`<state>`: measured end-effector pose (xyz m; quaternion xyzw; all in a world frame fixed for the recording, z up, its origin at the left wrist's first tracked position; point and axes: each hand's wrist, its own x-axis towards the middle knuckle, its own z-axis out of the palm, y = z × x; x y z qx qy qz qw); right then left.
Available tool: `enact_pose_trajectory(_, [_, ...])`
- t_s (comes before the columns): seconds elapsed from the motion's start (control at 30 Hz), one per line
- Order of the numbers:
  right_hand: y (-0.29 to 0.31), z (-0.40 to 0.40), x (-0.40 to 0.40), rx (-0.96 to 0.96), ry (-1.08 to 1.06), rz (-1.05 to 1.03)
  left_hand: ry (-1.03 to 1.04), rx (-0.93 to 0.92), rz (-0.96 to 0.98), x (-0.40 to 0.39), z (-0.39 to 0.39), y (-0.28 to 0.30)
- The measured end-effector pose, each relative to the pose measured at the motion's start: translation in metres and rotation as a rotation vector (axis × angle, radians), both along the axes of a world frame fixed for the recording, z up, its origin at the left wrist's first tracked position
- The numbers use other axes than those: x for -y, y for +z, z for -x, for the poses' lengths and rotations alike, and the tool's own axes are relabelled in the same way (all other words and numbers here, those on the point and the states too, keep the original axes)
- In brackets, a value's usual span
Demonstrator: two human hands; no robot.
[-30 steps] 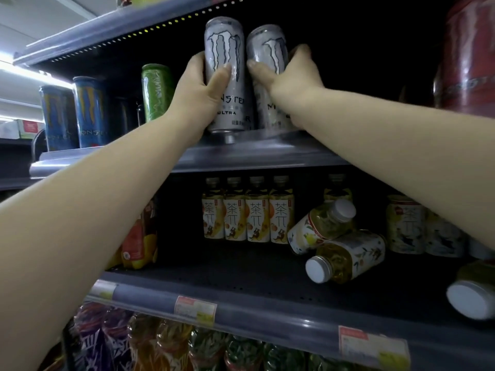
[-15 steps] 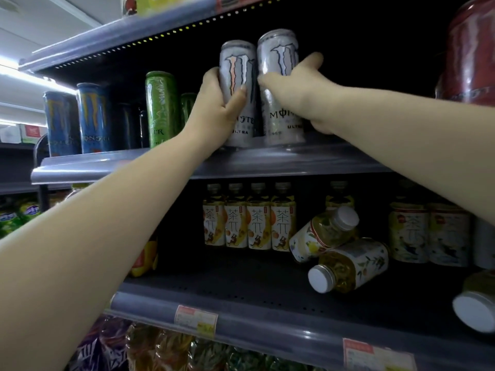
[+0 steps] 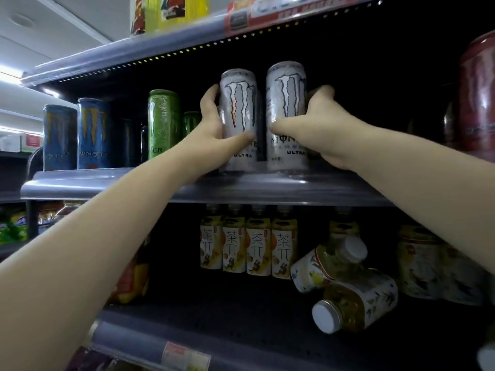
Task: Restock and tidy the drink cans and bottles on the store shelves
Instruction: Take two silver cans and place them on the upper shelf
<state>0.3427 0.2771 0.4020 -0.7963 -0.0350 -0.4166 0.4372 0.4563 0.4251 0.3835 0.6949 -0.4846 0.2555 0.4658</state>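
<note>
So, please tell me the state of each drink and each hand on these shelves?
Left white can: upright, gripped by left hand.
Right white can: upright, gripped by right hand.
Green can: upright.
Blue cans: upright.
Two tea bottles: lying down.
Row of tea bottles: upright.

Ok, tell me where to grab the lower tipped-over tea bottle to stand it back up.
Grip the lower tipped bottle around its labelled body, coming from the front and above. It lies on its side, white cap pointing out at you, with another tipped bottle resting above it, so steady that one too.
</note>
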Motion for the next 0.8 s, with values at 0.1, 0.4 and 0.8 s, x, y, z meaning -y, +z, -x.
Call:
enact_pose_trajectory(0.1, [-0.004,-0.002,0.0,0.041,-0.158,0.215,0.108,0.119,-0.056,0.0,0.004,-0.003])
enact_pose_trajectory(0.4, [-0.005,0.002,-0.005,0.008,-0.139,0.194,0.013,0.036,-0.039,-0.004,0.0,-0.002])
enact_pose_trajectory(0.8, [-0.003,-0.005,0.002,-0.014,-0.009,0.06,-0.019,-0.154,-0.081,0.004,-0.011,0.013])
